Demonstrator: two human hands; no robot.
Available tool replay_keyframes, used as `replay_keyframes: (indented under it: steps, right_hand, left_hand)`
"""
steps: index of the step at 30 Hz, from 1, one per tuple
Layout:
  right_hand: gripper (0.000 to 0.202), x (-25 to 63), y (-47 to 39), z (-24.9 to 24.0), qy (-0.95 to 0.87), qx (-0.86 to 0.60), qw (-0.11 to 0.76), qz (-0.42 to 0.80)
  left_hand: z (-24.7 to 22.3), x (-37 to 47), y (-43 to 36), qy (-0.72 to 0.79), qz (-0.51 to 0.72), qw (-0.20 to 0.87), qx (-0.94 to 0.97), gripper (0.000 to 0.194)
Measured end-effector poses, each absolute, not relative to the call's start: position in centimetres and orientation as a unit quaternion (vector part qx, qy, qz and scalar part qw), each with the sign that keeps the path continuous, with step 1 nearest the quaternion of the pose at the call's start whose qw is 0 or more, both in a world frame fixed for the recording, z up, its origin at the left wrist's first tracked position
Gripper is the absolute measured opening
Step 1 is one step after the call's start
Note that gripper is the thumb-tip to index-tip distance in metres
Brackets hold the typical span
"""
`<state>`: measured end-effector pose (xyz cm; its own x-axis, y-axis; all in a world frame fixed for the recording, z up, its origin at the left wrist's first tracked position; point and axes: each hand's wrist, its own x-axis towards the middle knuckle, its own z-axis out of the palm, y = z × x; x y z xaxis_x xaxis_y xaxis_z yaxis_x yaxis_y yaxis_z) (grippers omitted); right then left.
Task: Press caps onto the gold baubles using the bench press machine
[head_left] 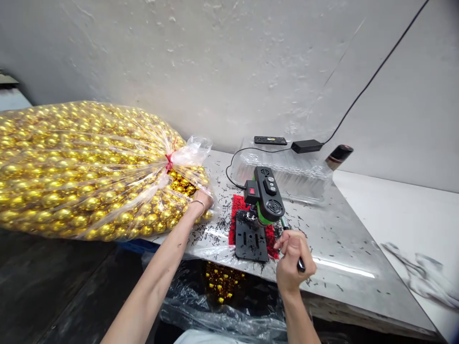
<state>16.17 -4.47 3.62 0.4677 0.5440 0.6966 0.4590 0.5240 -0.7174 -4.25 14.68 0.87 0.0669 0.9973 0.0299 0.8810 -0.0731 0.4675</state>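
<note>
Many gold balls could spill from the bag — nine o'clock of the press — if the left hand, hold hidden there, tears it; right hand curls around the lever, five o'clock.

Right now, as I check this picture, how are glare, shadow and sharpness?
Head view: a white glare streak crosses the metal tabletop beside the right hand, and highlights speckle the gold balls; head view: the floor at lower left is dark; head view: the black-and-green device looks fairly sharp, the white cloth near the right edge softer.
</note>
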Motion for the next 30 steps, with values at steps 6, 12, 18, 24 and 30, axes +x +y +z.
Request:
replay_keyframes:
  steps: [6,12,18,24,30]
  right_hand:
    - [0.035,16.6,-4.6,3.3,-0.54,-0.476,0.694,0.024]
    - [0.031,16.5,-4.7,2.8,-0.532,-0.477,0.698,0.031]
    - [0.032,16.5,-4.7,3.9,-0.539,-0.489,0.685,0.035]
    - [0.034,16.7,-4.4,6.2,-0.559,-0.491,0.668,0.02]
    - [0.029,16.7,-4.4,6.5,-0.566,-0.487,0.665,0.005]
  left_hand:
    - [1.8,-5.3,11.6,0.668,0.235,0.193,0.679,0.023]
    - [1.3,-5.6,4.7,0.532,0.536,0.463,0.465,0.05]
    - [-2.8,0.9,1.2,0.445,0.495,0.63,0.401,0.053]
    - [-5.6,4.1,1.1,0.497,0.428,0.476,0.586,0.041]
    - [-4.9,4.1,0.6,0.479,0.365,0.276,0.749,0.033]
